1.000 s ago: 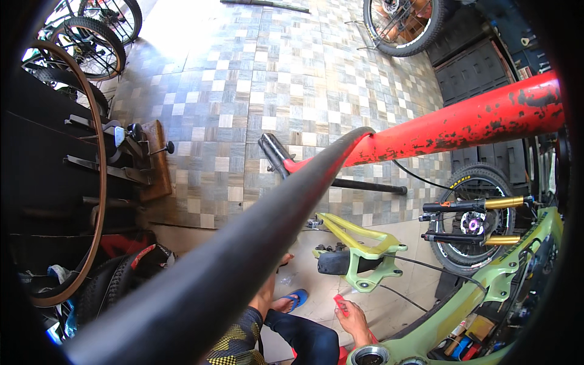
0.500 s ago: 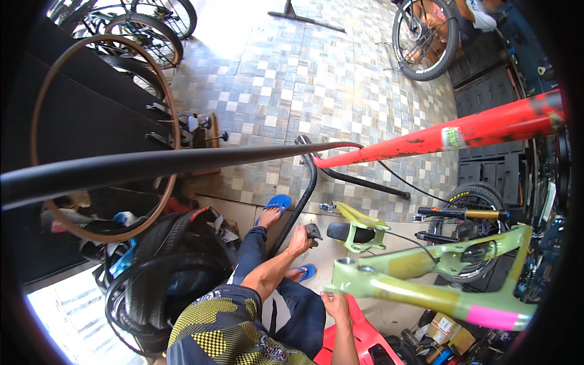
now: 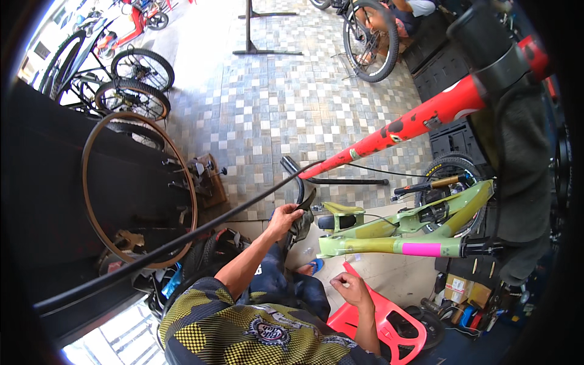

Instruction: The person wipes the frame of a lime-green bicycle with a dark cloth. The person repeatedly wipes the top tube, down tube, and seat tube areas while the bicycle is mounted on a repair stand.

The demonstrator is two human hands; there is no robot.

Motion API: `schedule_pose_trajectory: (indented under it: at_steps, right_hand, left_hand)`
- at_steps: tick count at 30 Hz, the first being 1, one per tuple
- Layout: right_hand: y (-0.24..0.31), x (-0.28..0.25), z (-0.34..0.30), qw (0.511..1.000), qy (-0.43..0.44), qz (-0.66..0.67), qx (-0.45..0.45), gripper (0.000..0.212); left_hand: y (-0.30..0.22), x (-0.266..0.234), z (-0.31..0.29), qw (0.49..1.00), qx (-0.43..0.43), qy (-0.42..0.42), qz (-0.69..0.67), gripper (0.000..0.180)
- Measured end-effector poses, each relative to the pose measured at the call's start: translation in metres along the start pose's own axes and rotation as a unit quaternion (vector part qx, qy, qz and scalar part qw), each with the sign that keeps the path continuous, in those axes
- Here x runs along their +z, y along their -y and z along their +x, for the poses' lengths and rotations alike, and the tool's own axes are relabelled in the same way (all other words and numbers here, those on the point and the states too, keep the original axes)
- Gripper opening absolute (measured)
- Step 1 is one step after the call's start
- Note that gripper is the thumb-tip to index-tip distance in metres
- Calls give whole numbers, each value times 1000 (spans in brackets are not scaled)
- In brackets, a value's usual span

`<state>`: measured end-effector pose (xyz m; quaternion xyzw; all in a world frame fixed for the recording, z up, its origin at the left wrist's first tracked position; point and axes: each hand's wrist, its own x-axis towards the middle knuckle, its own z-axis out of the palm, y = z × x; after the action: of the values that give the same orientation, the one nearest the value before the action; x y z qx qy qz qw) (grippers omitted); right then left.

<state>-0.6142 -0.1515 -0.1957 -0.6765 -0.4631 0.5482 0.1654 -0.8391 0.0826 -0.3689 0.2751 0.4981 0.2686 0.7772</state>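
Note:
My left hand [image 3: 283, 218] is closed around a black bicycle tyre [image 3: 182, 238], which runs as a thin arc from the lower left up to my grip and curls over by the tiled floor. My right hand [image 3: 350, 286] sits with fingers curled into a loose fist above my knee, and I see nothing in it. It hovers just over a red plastic stool [image 3: 392, 328]. A green bike frame [image 3: 377, 244] with a pink band lies just right of both hands.
A red bike frame tube [image 3: 413, 121] crosses overhead on the right. A tan-walled tyre [image 3: 91, 182] hangs against the dark wall on the left. Bicycles [image 3: 131, 79] stand at the back left. A wheel [image 3: 371, 39] and a black stand [image 3: 267, 36] are at the back.
The view has risen and pulled back, so the tyre now crosses lower in the picture. My left hand keeps its grip on it. My right hand has lifted slightly over the red stool.

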Motion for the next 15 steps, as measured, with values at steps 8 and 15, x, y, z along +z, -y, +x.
schedule_pose_trajectory:
  at_steps: [8,15]
  right_hand:
    - [133,-4,62,938,-268,-134,-173,97]
    - [156,-27,75,897,-320,-232,-197,30]
  left_hand:
    - [-115,48,-73,918,107,279,261,25]
    - [-193,72,-96,765,352,346,414,20]
